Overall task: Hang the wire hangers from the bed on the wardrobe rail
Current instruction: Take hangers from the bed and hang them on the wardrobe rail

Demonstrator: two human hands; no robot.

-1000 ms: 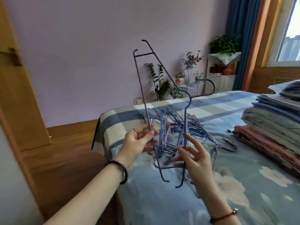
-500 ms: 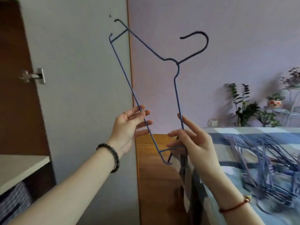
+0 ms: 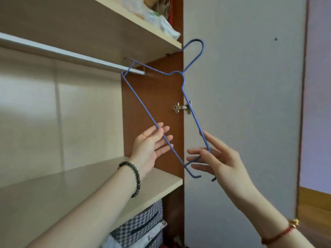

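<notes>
wire hanger [image 3: 195, 119]: blue, held up tilted in front of the open wardrobe, hook uppermost and just beside the upper shelf's front edge; not hung on the rail.
rail [image 3: 71, 54]: pale metal bar under the upper shelf; the hanger's upper left corner lies in front of its right end, and contact cannot be told.
left grip [image 3: 150, 145]: wide, fingers straight, the hanger's long wire lying across the fingertips.
right grip [image 3: 220, 161]: narrow, pinching the hanger's lower end between thumb and fingers.
upper shelf [image 3: 125, 38]: beige board with plastic bags [image 3: 161, 24] on top.
lower shelf [image 3: 89, 185]: pale beige board below the hands, a checked storage box [image 3: 141, 222] beneath it.
side panel [image 3: 152, 97]: brown, carrying a metal hinge [image 3: 181, 107].
door [image 3: 241, 104]: grey inner face, swung open on the right.
room: lilac wall [image 3: 318, 86] and wooden floor [image 3: 313, 203] past the door's edge.
</notes>
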